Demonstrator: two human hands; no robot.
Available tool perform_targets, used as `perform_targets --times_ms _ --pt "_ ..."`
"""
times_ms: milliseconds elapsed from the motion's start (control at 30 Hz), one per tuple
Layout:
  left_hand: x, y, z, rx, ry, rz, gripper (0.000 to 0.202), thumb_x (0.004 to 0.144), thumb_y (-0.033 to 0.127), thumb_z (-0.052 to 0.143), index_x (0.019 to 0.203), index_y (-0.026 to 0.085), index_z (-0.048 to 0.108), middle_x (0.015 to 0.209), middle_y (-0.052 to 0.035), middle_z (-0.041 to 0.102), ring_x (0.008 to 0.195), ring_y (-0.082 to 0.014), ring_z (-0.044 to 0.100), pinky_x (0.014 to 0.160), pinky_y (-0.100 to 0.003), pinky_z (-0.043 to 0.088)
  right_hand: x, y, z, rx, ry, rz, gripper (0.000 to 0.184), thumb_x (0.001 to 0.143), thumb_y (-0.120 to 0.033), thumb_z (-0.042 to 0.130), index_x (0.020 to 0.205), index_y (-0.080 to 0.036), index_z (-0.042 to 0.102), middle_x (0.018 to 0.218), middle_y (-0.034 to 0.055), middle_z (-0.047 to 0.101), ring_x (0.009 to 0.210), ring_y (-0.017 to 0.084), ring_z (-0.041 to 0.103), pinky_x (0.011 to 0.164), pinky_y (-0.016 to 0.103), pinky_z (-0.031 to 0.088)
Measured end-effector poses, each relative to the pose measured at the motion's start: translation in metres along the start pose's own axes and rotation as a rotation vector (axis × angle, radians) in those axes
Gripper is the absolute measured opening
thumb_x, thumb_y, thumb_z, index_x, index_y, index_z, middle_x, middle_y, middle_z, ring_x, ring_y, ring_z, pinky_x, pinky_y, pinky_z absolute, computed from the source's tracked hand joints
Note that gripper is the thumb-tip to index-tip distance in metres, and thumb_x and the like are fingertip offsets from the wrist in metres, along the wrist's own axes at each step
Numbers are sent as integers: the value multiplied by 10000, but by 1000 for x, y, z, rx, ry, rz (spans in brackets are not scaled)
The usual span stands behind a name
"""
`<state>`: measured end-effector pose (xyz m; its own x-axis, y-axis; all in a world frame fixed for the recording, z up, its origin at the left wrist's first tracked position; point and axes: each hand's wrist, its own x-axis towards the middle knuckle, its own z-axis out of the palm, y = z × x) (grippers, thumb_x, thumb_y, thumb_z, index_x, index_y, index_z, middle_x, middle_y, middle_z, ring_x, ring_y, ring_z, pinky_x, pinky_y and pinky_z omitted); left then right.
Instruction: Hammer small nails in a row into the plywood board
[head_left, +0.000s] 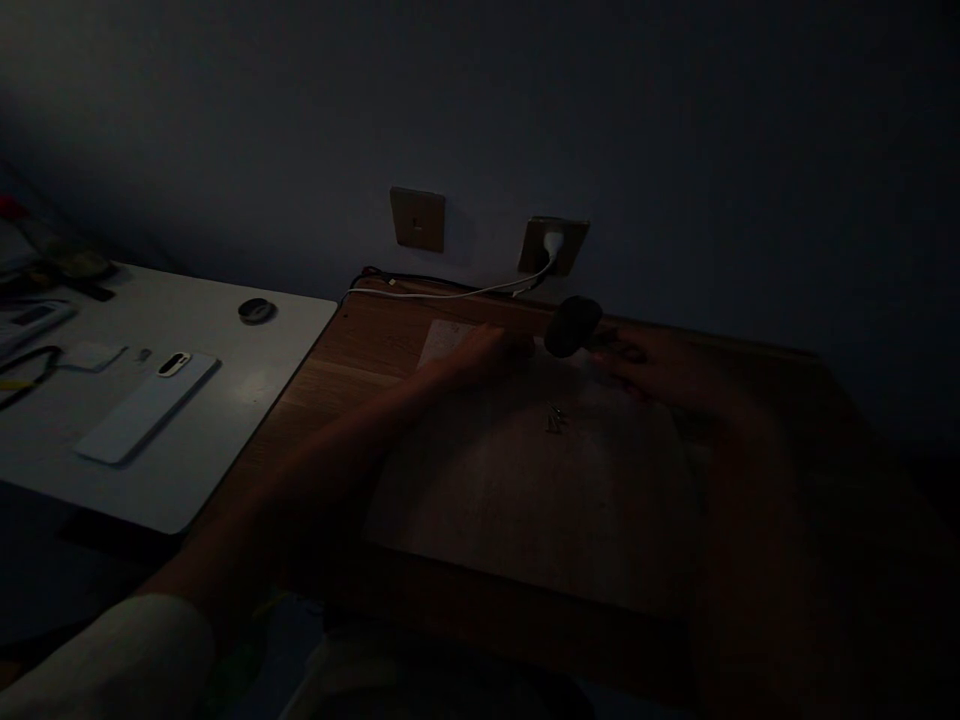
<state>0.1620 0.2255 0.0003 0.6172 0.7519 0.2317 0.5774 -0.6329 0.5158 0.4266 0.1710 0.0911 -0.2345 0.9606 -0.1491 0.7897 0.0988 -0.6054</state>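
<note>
The picture is very dark. My right hand is closed round the handle of what looks like a mallet, its dark, rounded head raised above the far part of a flat wooden board. Resting near the board's far edge, my left hand has its fingers drawn together, close to the mallet head. Whatever those fingers pinch, if anything, is lost in shadow. Several small nails or screws lie loose on the board between my hands.
The board lies on a brown wooden table against the wall. A white cable runs along the back to a wall socket. On a white table at left are a phone and a round dark ring or roll.
</note>
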Motion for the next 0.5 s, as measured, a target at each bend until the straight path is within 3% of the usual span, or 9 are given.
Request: perform_targets --times_ms 233,367,500 --pt "2 -4 7 79 56 71 222 933 167 599 1034 195 794 1060 -88 803 1001 -229 745 886 -324 546 -2 -2 -2 19 -18 -14 343 924 -506 676 1111 -231 762 833 49 735 607 182 613 478 271 437" --pt "1 -2 7 4 67 -9 392 925 138 619 1296 208 724 1078 -80 814 979 -210 772 858 -295 553 0 1 2 23 -20 -41 358 920 -511 681 1122 -227 760 884 62 748 628 186 627 500 283 446" --pt "0 3 4 -37 50 -121 611 912 212 712 1507 219 572 1075 -76 822 966 -223 790 823 -281 560 6 3 9 -4 -64 -88 318 935 -498 678 1097 -237 760 819 48 738 591 180 617 510 287 451"
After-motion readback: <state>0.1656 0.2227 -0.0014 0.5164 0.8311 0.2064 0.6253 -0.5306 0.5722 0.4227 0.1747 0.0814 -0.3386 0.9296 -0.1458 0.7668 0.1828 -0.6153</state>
